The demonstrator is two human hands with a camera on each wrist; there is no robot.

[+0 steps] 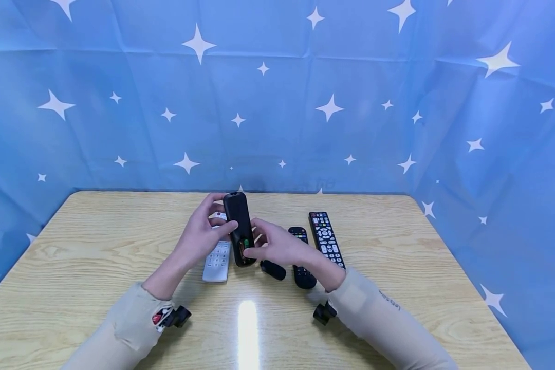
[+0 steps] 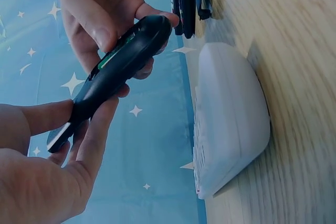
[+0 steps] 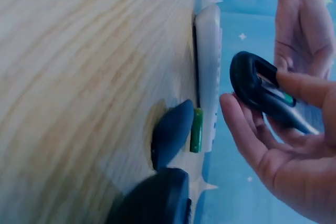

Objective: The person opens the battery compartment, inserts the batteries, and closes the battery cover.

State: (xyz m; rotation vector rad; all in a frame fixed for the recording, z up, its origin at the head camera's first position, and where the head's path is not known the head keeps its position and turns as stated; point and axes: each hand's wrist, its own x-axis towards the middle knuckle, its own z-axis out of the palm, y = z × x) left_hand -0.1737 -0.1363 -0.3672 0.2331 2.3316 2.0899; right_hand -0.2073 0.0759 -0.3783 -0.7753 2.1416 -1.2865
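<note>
A black remote control (image 1: 238,216) is held up over the table, its back facing up and its battery compartment uncovered. My left hand (image 1: 202,226) grips its far end, thumb across the back. At the near end my right hand (image 1: 277,244) holds it, with the thumb (image 2: 100,27) at the compartment and fingers underneath. Green shows inside the compartment, partly hidden by the thumb. Below, the black battery cover (image 1: 273,270) lies on the table. In the right wrist view a green battery (image 3: 196,130) lies beside that cover.
A white remote control (image 1: 216,264) lies under my left hand. To the right are a black remote control (image 1: 303,279), partly covered by my right wrist, and a longer black one (image 1: 325,234) with pale buttons. A blue star-patterned curtain (image 1: 277,139) hangs behind the wooden table (image 1: 97,246).
</note>
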